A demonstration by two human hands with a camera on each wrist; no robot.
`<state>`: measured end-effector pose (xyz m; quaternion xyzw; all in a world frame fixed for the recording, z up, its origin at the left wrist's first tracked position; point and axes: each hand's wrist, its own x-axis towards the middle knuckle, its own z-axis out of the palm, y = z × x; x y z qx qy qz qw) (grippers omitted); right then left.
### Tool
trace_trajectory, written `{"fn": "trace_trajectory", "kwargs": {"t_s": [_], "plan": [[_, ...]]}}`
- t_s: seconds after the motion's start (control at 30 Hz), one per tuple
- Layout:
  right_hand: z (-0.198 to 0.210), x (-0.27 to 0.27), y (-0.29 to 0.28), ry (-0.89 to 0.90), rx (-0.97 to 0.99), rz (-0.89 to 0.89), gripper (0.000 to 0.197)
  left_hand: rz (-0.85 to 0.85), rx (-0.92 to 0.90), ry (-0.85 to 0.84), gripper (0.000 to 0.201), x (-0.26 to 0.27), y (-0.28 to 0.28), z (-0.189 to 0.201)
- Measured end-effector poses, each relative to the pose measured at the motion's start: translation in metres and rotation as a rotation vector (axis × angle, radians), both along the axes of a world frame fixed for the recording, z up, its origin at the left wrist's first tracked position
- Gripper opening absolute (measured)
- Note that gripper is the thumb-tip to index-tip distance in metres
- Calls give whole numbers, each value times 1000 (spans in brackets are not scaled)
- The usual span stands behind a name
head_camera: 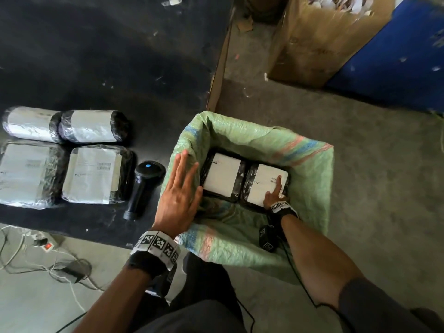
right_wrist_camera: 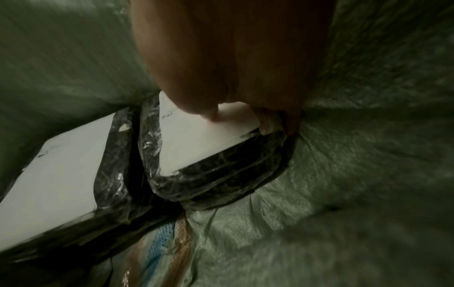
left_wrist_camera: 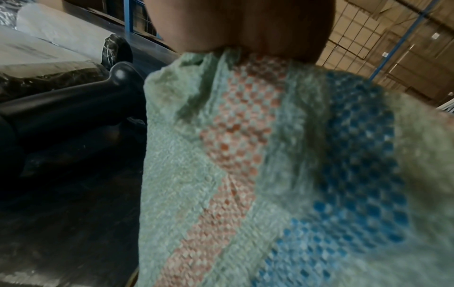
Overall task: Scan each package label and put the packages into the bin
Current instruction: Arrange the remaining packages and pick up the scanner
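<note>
A green woven sack (head_camera: 310, 169) (left_wrist_camera: 245, 174) stands open on the floor beside the black table (head_camera: 108, 56). Two black-wrapped packages with white labels lie side by side in it. My right hand (head_camera: 274, 194) (right_wrist_camera: 233, 58) reaches into the sack and grips the near right corner of the right package (head_camera: 264, 183) (right_wrist_camera: 201, 139), thumb on the label and fingers curled over the edge. The left package (head_camera: 222, 174) (right_wrist_camera: 56, 174) lies free. My left hand (head_camera: 179, 188) (left_wrist_camera: 245, 25) presses flat, fingers straight, on the sack's left rim. The black scanner (head_camera: 144, 186) (left_wrist_camera: 73, 108) lies on the table next to that hand.
Several labelled packages lie on the table's left: two flat ones (head_camera: 92, 175) (head_camera: 22, 174) and two rolled ones (head_camera: 92, 126) (head_camera: 28, 123). A cardboard box (head_camera: 319, 37) and a blue bin (head_camera: 396, 58) stand on the floor beyond. Cables and a power strip (head_camera: 45, 246) lie below the table's edge.
</note>
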<state>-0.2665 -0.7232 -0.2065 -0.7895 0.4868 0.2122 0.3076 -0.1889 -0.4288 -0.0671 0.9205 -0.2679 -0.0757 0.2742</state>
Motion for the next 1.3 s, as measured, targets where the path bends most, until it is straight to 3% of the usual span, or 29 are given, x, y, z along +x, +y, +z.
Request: {"fn": "trace_trajectory", "kwargs": {"t_s": [0.1,0.17,0.3,0.37,0.47,0.57,0.63,0.77,0.9,1.1,1.3], "plan": [[-1,5,-6,54,40,54,87,-1,25,-9,59,1,1,0],[19,19,-6,93,127,-8,90,5,9,18,61,1,2,2],[59,51,-14,53,170,11,58,-26,-44,123,64,11,12,18],[97,63,-4,-60,163,22,50,-63,-71,216,65,21,25,28],[186,68,46,-317,121,39,39,-52,-108,326,64,41,53,54],[245,67,108,-548,218,67,36,70,-144,323,45,66,98,79],[261,68,151,-601,288,103,32,168,-135,281,42,83,140,86],[254,81,236,-604,379,202,29,349,-84,183,44,110,230,85],[218,99,307,-415,350,261,54,417,62,149,58,125,318,52],[180,109,366,-297,153,145,78,442,101,187,81,129,406,-6],[153,126,392,-388,124,-61,74,333,94,282,104,144,452,-54]]}}
